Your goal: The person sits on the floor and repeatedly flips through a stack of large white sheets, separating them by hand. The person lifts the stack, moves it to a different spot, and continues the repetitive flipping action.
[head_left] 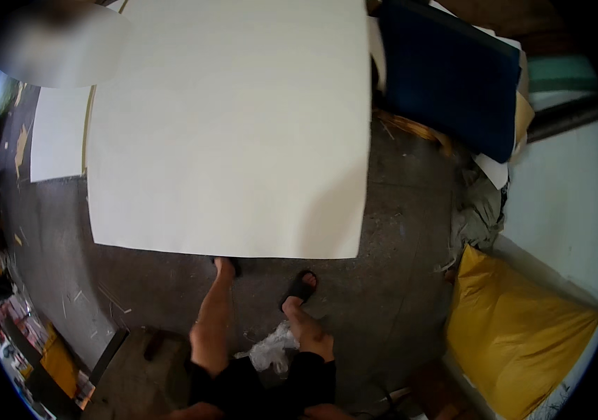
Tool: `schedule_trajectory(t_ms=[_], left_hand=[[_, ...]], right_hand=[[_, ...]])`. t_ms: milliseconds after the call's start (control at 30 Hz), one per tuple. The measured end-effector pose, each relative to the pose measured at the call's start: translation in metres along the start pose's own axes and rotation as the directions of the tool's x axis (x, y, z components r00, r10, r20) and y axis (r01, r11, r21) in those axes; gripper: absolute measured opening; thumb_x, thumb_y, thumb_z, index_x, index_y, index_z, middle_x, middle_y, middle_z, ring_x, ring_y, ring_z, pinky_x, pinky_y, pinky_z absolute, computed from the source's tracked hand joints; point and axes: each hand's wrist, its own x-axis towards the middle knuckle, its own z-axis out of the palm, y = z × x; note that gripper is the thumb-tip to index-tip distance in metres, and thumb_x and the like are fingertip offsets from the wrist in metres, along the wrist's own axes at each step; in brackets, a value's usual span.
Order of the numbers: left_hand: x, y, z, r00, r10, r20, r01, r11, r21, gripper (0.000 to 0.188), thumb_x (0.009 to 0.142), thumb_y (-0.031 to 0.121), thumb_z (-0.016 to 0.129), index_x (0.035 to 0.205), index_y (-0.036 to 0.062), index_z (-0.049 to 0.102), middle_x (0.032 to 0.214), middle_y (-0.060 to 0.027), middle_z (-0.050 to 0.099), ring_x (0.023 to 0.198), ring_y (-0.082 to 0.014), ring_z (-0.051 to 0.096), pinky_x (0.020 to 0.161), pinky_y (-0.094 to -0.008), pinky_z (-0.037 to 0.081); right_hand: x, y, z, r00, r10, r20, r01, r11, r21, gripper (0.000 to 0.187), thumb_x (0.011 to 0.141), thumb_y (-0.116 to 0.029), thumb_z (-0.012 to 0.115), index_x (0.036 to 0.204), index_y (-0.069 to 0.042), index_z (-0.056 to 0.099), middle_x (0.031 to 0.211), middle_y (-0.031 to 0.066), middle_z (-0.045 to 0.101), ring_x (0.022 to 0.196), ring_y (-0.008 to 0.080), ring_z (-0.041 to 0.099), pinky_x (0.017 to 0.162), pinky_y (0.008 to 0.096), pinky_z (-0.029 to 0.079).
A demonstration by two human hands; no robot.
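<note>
Left hand (202,411), right hand (327,412): near-edge slivers; grip cannot be told.
White sheet (232,133): broad; best supported at opposite edges, unbent.

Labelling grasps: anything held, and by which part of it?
Can't tell: neither hand clearly shows, and no fingers are visible on the large white sheet.

Large white sheet (232,133): paper-like, smooth, matt.
Yellow sack (523,329): plastic-looking, creased, soft sheen.
Floor (404,210): concrete-like, scuffed, matt.
Crumpled film (271,348): thin translucent plastic, glossy.
Grey bundle (480,213): cloth-like, wrinkled, matt.
Sandal (297,292): matt.
</note>
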Motion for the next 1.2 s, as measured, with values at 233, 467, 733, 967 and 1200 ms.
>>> schedule_trajectory(t_ms=[233, 467, 733, 967, 1200], left_hand=[[0.075, -0.046, -0.041, 0.992, -0.114, 0.057, 0.096, 0.962, 0.254, 0.037, 0.095, 0.039, 0.061, 0.125, 0.0171, 0.067, 0.118, -0.0173, 0.07, 0.102, -0.0307, 0.07, 0.088, -0.0457, 0.055], [0.075, -0.311, -0.145, -0.005, -0.468, -0.884, -0.234, 0.86, -0.454, 0.017, 0.095, 0.01, 0.058, 0.096, 0.0037, 0.074, 0.09, -0.0098, 0.073, 0.081, -0.026, 0.069, 0.078, -0.0373, 0.055], [-0.039, -0.492, -0.276, -0.716, -0.4, -0.572, -0.678, 0.592, 0.435, 0.047, 0.108, 0.034, 0.039, 0.142, 0.0034, 0.052, 0.144, -0.0127, 0.056, 0.135, -0.0285, 0.049, 0.118, -0.0485, 0.031], [-0.045, -0.365, -0.324, -0.543, -0.713, -0.444, -0.728, 0.137, 0.672, 0.057, 0.107, 0.043, 0.03, 0.141, 0.003, 0.052, 0.143, -0.0144, 0.055, 0.131, -0.0315, 0.053, 0.109, -0.0494, 0.043], [-0.05, -0.369, -0.332, -0.655, -0.571, -0.496, -0.713, 0.249, 0.655, 0.059, 0.105, 0.046, 0.035, 0.139, 0.0004, 0.052, 0.138, -0.0143, 0.057, 0.129, -0.0307, 0.055, 0.107, -0.0472, 0.046]], right_hand=[[0.09, -0.079, -0.132, 0.906, 0.403, 0.128, -0.24, 0.738, -0.63, 0.052, 0.103, -0.046, 0.053, 0.13, -0.003, 0.064, 0.12, 0.0181, 0.067, 0.112, 0.0322, 0.063, 0.096, 0.0392, 0.049], [0.077, -0.145, -0.217, 0.926, 0.137, -0.352, -0.308, 0.813, -0.493, 0.044, 0.102, -0.03, 0.057, 0.138, -0.004, 0.056, 0.143, 0.0141, 0.055, 0.128, 0.0264, 0.056, 0.105, 0.0384, 0.045], [0.269, -0.245, -0.256, -0.313, -0.786, -0.533, 0.816, 0.065, -0.575, 0.05, 0.103, -0.026, 0.054, 0.144, 0.002, 0.048, 0.145, 0.0191, 0.052, 0.134, 0.0276, 0.05, 0.112, 0.0428, 0.039], [0.312, -0.293, -0.198, -0.316, -0.439, -0.841, 0.922, 0.068, -0.382, 0.042, 0.104, -0.018, 0.049, 0.138, 0.006, 0.054, 0.139, 0.0185, 0.058, 0.129, 0.0236, 0.054, 0.109, 0.0362, 0.041], [0.323, -0.28, -0.211, -0.378, -0.428, -0.821, 0.918, -0.061, -0.391, 0.033, 0.103, -0.011, 0.048, 0.128, 0.005, 0.063, 0.126, 0.0158, 0.066, 0.116, 0.0206, 0.061, 0.101, 0.0348, 0.047]])
